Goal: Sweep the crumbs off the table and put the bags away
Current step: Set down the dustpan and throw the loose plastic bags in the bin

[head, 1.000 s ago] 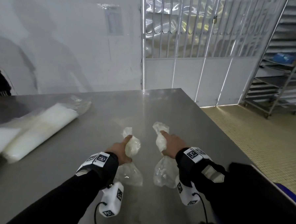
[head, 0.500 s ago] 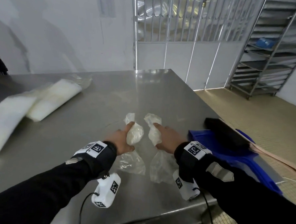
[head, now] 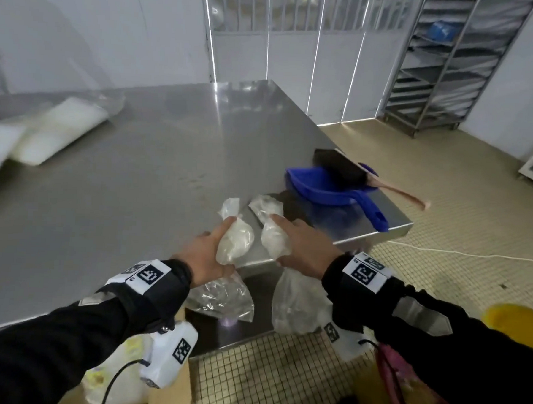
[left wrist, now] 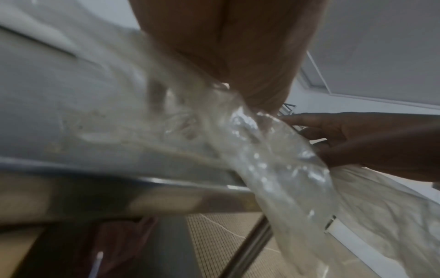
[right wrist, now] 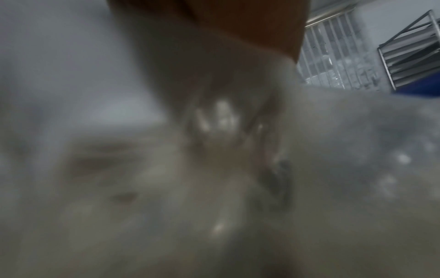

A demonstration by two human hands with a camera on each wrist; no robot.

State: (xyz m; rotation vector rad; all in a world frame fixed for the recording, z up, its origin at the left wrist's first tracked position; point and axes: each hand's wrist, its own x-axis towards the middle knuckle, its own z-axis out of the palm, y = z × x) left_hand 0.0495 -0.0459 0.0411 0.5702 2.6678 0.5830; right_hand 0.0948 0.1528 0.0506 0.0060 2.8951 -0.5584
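My left hand [head: 213, 254] grips a clear plastic bag [head: 237, 242] bunched in its fist, the bag's loose end [head: 223, 298] hanging below. My right hand [head: 300, 247] grips a second clear bag [head: 272, 239], whose tail [head: 297, 305] hangs past the steel table's near edge [head: 255, 264]. Both hands are side by side at the table's near right corner. In the left wrist view the left hand's bag [left wrist: 273, 159] trails over the table rim, with the right hand [left wrist: 371, 141] beside it. The right wrist view is a blur of plastic [right wrist: 226, 131].
A blue dustpan [head: 327, 186] with a black brush [head: 344, 169] on it sits at the table's right edge. Flat white bag packs [head: 59, 129] lie at the far left. A metal rack [head: 445, 60] stands at the back right. A yellow object [head: 515, 326] and a cardboard box [head: 169, 391] are on the tiled floor.
Both hands, each still gripping its bag, have moved back and to the right, from the middle of the table to its near right corner. The view has swung right, revealing the dustpan and floor.
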